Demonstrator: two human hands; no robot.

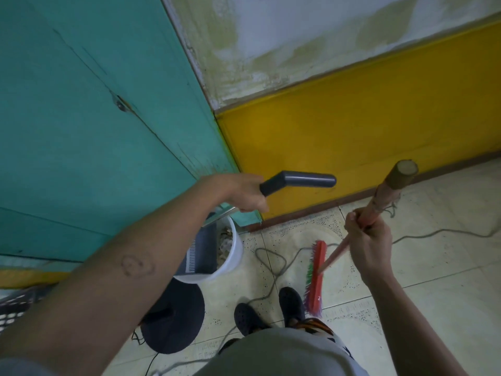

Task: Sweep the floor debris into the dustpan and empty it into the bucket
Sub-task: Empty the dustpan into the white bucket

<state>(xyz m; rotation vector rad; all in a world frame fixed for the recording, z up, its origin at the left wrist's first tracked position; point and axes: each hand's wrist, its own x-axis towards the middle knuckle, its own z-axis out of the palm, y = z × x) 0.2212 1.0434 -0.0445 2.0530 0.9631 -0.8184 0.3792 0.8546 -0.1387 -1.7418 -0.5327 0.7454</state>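
My left hand (pixel 241 195) grips the dark grey handle (pixel 298 181) of the dustpan. The grey pan (pixel 202 251) hangs tilted inside the white bucket (pixel 233 256), which stands in the corner by the teal wall and holds debris. My right hand (pixel 368 240) is shut around the red-and-wood broom stick (pixel 387 191). The red broom head (pixel 315 278) with coloured bristles rests on the tiled floor right of the bucket, near my feet.
A grey cord (pixel 273 267) loops across the tiles between bucket and broom and runs off to the right. A dark round base (pixel 173 318) sits on the floor below the bucket. A dark crate (pixel 16 305) is at the left edge. Yellow wall behind.
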